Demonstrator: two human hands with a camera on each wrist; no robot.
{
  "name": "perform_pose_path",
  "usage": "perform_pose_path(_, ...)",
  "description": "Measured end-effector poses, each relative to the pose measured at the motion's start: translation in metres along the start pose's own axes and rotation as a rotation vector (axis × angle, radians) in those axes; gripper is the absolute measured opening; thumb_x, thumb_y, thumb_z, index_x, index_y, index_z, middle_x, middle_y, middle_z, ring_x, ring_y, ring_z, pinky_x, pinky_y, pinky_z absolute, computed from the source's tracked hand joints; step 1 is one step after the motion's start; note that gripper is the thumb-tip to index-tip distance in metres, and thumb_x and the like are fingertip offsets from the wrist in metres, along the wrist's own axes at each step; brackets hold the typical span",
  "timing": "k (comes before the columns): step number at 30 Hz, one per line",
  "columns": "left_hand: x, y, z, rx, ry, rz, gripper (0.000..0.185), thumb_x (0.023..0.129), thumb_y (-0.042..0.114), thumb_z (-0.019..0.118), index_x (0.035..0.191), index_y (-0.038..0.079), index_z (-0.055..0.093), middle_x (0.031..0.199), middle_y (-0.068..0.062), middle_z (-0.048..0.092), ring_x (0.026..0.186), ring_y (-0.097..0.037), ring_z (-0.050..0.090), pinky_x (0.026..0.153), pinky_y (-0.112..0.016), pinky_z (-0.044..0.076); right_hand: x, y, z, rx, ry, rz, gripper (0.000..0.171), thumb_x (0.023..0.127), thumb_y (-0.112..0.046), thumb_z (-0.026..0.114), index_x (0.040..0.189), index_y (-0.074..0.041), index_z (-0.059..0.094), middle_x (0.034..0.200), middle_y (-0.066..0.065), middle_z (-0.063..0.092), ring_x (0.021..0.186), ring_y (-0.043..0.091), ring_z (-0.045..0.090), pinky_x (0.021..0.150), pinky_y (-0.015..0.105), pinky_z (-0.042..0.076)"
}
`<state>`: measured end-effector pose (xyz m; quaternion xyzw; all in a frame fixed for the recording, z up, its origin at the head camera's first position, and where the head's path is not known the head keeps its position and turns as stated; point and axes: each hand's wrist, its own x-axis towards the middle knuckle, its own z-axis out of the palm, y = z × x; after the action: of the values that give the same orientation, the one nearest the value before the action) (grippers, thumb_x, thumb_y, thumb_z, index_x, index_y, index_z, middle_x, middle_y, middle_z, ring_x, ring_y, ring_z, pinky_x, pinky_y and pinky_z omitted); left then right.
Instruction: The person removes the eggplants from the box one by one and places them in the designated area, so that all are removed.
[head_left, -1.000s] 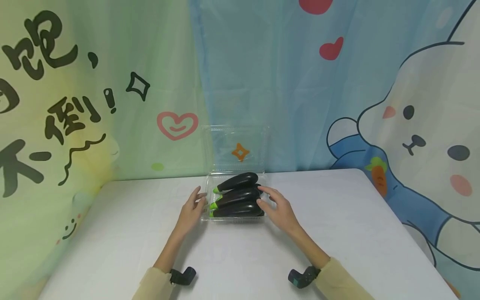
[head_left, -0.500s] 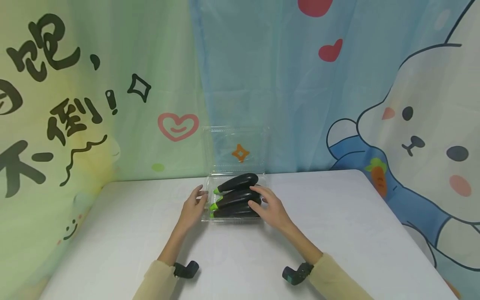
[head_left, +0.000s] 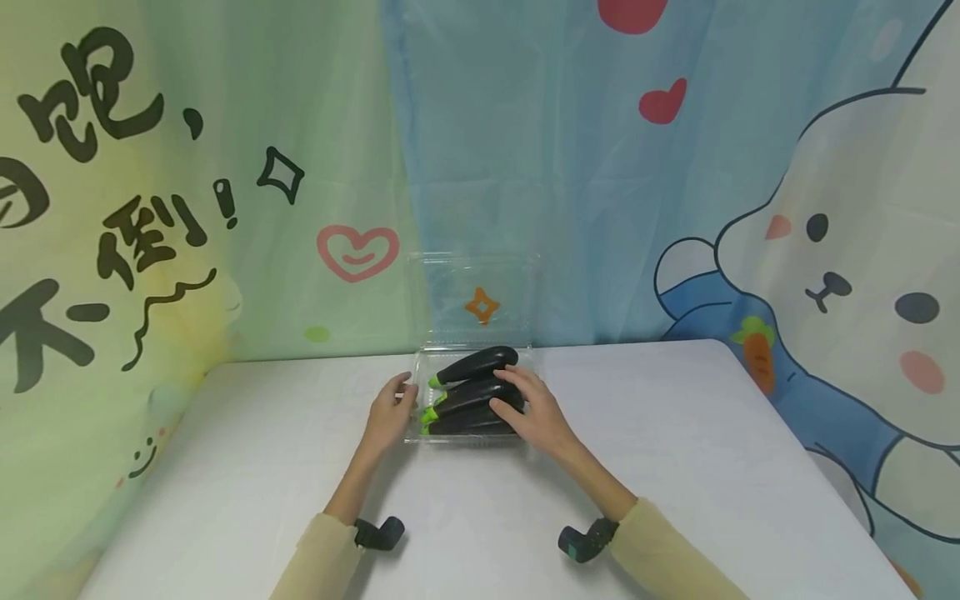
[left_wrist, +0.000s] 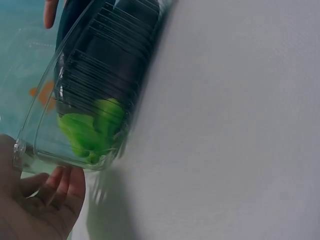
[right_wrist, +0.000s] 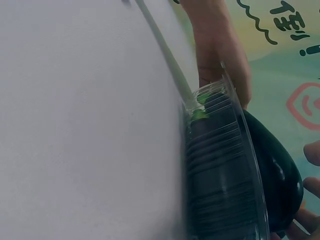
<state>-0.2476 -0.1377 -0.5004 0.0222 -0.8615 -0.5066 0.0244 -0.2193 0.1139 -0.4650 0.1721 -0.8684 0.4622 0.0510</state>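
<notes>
Several dark eggplants (head_left: pixel 480 363) with green stem ends lie in a hinged clear plastic box (head_left: pixel 468 441), its lid raised at the back. The left hand (head_left: pixel 390 414) holds the box's left end; the left wrist view shows its thumb at the rim and its fingers (left_wrist: pixel 74 192) against the outside of the end wall. My right hand (head_left: pixel 538 410) reaches over the box's right side, thumb and fingers spread round the thick end of an eggplant (head_left: pixel 468 395). In the right wrist view its fingers (right_wrist: pixel 306 219) touch an eggplant bulging above the rim.
The box stands on a white-covered table (head_left: pixel 480 517), near its back edge. A printed curtain (head_left: pixel 480 167) hangs close behind the raised lid. Both wrists carry small dark cameras.
My right hand has moved left, from the box's right edge to farther over the eggplants. The left hand has stayed at the box's left end. Box and eggplants look much the same.
</notes>
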Motion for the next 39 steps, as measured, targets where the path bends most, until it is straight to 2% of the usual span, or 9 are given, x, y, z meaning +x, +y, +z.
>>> perform_pose_path(5,-0.002,0.000,0.003,-0.001,-0.011,-0.009,0.046,0.103,0.027,0.044,0.141,0.002,0.045,0.123,-0.019,0.060,0.101,-0.027,0.064,0.079,-0.035,0.056,0.003,0.000,0.000,-0.010,0.003,0.013,0.051,0.092,-0.027,0.065,0.138,-0.010,0.053,0.149,0.018,0.043,0.139,0.040,0.039,0.106,0.060,0.040)
perform_pose_path(9,-0.001,-0.002,0.005,0.001,0.002,-0.017,0.046,0.103,0.028,0.043,0.141,0.002,0.045,0.123,-0.019,0.060,0.103,-0.028,0.064,0.081,-0.036,0.057,0.003,0.001,0.000,-0.026,0.014,0.002,0.050,0.091,-0.027,0.066,0.137,-0.010,0.054,0.148,0.019,0.044,0.138,0.041,0.039,0.105,0.060,0.042)
perform_pose_path(12,-0.001,-0.003,0.005,0.006,0.006,-0.013,0.046,0.103,0.028,0.042,0.141,0.002,0.046,0.123,-0.019,0.060,0.104,-0.028,0.064,0.083,-0.037,0.056,0.000,0.002,0.000,-0.036,0.046,-0.056,0.049,0.090,-0.025,0.067,0.136,-0.009,0.055,0.148,0.018,0.045,0.137,0.042,0.039,0.104,0.062,0.041)
perform_pose_path(15,-0.001,-0.003,0.005,0.010,0.010,-0.013,0.046,0.103,0.028,0.042,0.141,0.003,0.046,0.123,-0.018,0.060,0.104,-0.028,0.063,0.083,-0.037,0.056,-0.003,0.001,0.000,-0.035,0.058,-0.151,0.048,0.090,-0.022,0.068,0.134,-0.009,0.057,0.147,0.015,0.046,0.137,0.039,0.041,0.104,0.062,0.041)
perform_pose_path(19,-0.001,-0.001,0.005,0.012,0.018,-0.019,0.046,0.103,0.029,0.042,0.141,0.004,0.046,0.122,-0.018,0.061,0.102,-0.028,0.064,0.081,-0.037,0.056,-0.003,0.002,0.002,-0.004,0.011,-0.272,0.043,0.089,-0.017,0.069,0.130,-0.009,0.060,0.143,0.011,0.052,0.134,0.032,0.047,0.105,0.056,0.044)
perform_pose_path(21,0.000,-0.001,0.005,0.014,0.022,-0.016,0.045,0.103,0.029,0.041,0.140,0.003,0.046,0.121,-0.018,0.061,0.101,-0.028,0.064,0.080,-0.037,0.055,-0.003,0.003,0.002,0.006,-0.011,-0.300,0.041,0.088,-0.016,0.069,0.128,-0.009,0.062,0.138,0.009,0.056,0.131,0.029,0.051,0.104,0.053,0.045)
perform_pose_path(31,-0.001,-0.003,0.009,0.009,0.021,-0.021,0.046,0.103,0.031,0.040,0.140,0.004,0.046,0.120,-0.017,0.062,0.101,-0.026,0.063,0.082,-0.037,0.054,-0.002,0.006,0.005,-0.016,-0.058,-0.348,0.037,0.086,-0.016,0.071,0.122,-0.007,0.065,0.124,0.006,0.066,0.119,0.026,0.060,0.099,0.044,0.050)
perform_pose_path(39,-0.003,-0.002,0.008,0.009,0.019,-0.030,0.046,0.103,0.030,0.039,0.141,0.005,0.045,0.121,-0.017,0.061,0.101,-0.026,0.063,0.083,-0.038,0.054,-0.003,0.012,0.009,-0.067,-0.142,-0.308,0.038,0.086,-0.021,0.073,0.122,-0.013,0.066,0.125,0.006,0.065,0.120,0.025,0.058,0.100,0.045,0.048)
